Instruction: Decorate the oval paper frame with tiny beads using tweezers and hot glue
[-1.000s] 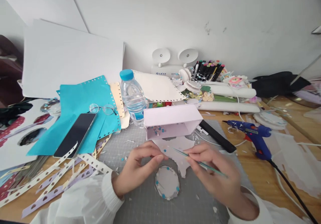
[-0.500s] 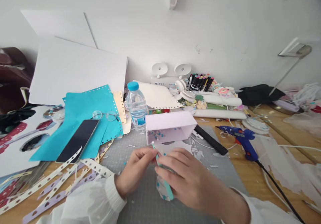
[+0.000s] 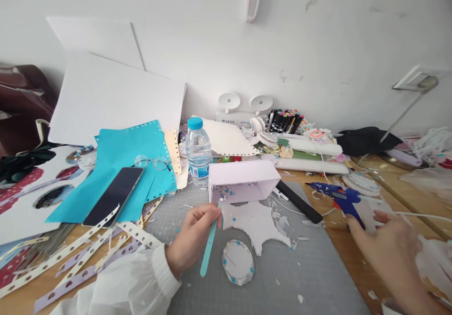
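Grey mat point(image 3: 310, 268), tweezers point(image 3: 208, 251) in left hand point(image 3: 192, 232), glue gun point(image 3: 339, 195) by right hand point(image 3: 395, 249)

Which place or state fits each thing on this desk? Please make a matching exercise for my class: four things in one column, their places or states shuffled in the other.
Things
1. turquoise tool
2. glue gun
3. phone
4. water bottle

Places or states
A. resting on blue paper
B. upright, with a blue cap
C. next to the right hand
D. held in the left hand

Pairs: 1-D, 2-C, 3-A, 4-B
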{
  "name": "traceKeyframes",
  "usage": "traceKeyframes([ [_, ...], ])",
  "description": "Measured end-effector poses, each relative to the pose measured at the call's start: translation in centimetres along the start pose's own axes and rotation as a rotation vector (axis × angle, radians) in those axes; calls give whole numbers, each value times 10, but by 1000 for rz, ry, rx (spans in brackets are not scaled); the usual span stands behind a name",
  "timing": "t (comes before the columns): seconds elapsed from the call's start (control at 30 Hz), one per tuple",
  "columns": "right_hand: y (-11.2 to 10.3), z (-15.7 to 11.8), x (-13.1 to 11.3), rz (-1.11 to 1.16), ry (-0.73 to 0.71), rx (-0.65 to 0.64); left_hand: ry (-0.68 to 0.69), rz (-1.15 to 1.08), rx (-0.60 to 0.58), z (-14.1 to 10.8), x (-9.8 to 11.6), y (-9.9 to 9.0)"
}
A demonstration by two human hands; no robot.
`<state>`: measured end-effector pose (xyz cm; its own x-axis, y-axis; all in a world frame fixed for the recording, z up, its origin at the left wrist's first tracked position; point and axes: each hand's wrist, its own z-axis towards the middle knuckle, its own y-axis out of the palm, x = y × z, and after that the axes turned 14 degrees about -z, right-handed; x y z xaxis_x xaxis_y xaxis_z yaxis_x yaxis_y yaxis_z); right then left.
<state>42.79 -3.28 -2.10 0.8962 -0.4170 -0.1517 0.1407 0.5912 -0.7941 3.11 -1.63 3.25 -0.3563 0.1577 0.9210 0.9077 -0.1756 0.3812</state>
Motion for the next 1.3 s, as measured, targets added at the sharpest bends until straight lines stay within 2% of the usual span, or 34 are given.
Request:
traceKeyframes([
  [0.1,15,7,1,-121,32,-242,1,18,-12,0,1,0],
  [0.27,21,13,-14,-108,-20,-296,-12,42,-5,-1,0,1],
  [0.43,-4,22,-20,-112,20,-252,-30,54,-4,0,-3,-1],
  [0.6,-38,30,-43,27,309,-277,-36,88,-26,1,-9,-4],
  [0.67,-47,27,-60,132,328,-284,-38,103,-39,2,-12,-5],
  [0.77,-53,18,-91,289,298,-235,-36,116,-58,2,-15,-8],
  [0.9,-54,2,-130,464,290,-245,-15,133,-97,2,-16,-10],
  [1.0,-51,-10,-152,583,218,-258,-6,137,-131,3,-17,-12],
  [1.13,-41,-28,-166,654,104,-254,5,164,-184,4,-20,-17],
  [1.3,-30,-46,-167,649,-60,-194,9,194,-240,4,-18,-17],
])
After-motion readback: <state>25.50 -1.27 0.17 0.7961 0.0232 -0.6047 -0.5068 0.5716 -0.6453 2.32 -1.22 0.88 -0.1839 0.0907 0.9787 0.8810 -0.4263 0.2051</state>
